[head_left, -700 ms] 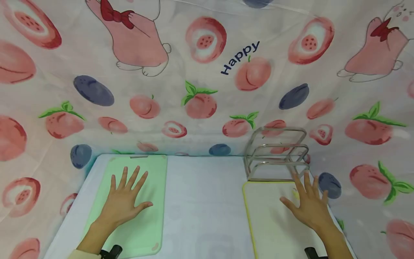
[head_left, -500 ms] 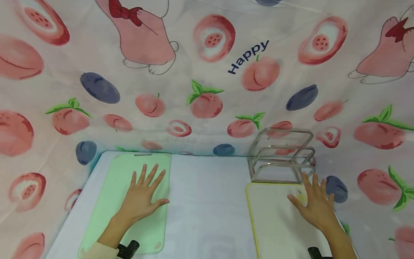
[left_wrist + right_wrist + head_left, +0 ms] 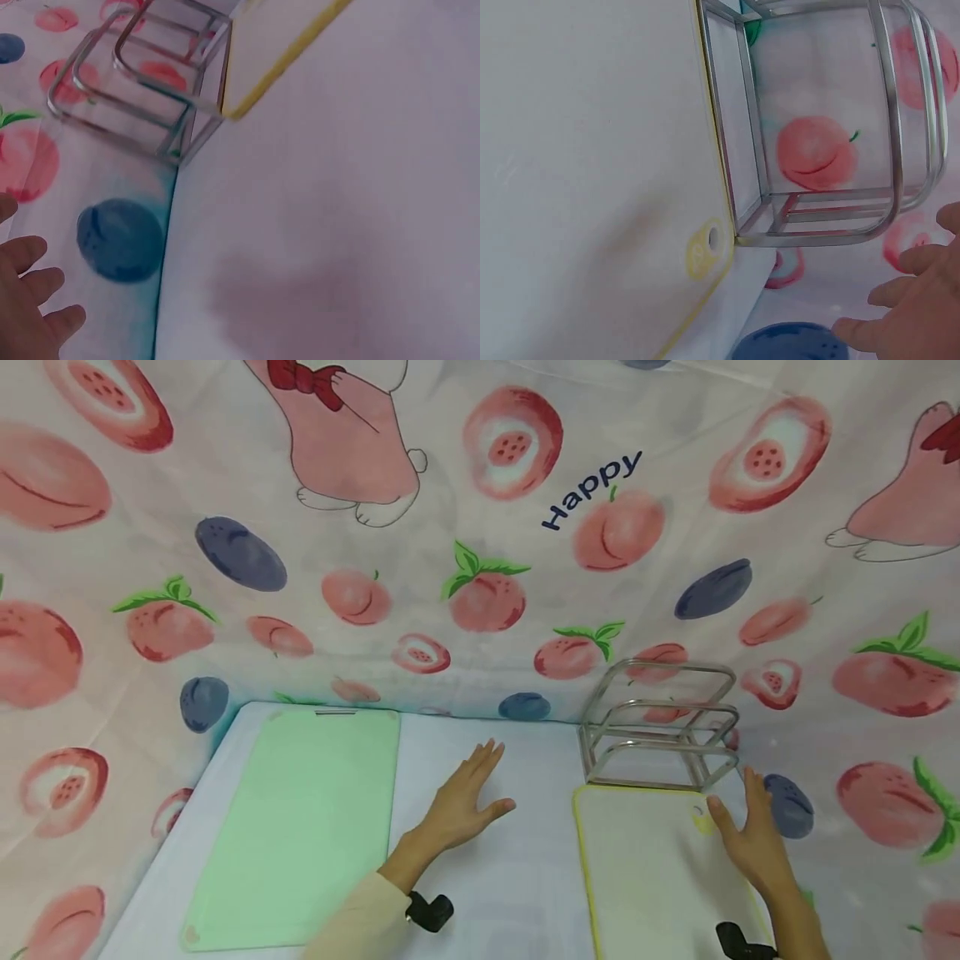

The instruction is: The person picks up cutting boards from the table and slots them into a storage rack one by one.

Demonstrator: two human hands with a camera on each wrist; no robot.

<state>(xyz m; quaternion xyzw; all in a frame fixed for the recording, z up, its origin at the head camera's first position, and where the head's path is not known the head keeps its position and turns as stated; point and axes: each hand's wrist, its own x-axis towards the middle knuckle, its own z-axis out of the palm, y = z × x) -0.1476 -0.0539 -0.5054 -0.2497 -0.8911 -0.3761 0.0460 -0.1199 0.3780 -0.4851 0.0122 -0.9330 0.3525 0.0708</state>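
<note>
My left hand (image 3: 459,806) hovers over the white table between two cutting boards, fingers straight and thumb spread, holding nothing. To its left lies the green cutting board (image 3: 315,827). On the right is a white cutting board with a yellow edge (image 3: 652,860) and a small hole near its far right corner. Above that board's right edge is my right hand (image 3: 757,839), also with straight fingers and nothing in it. A metal wire rack (image 3: 660,747) stands right behind the white board. In the right wrist view, the right fingers (image 3: 889,292) are beside the rack (image 3: 892,112).
A cloth printed with peaches (image 3: 487,602) hangs behind the white table (image 3: 480,760) and at both sides. Each wrist wears a black camera mount, such as the left one (image 3: 430,912).
My left hand has moved right, from above the green board to the middle of the table. The right hand has turned more edge-on and shifted slightly right. The head view has shifted a little.
</note>
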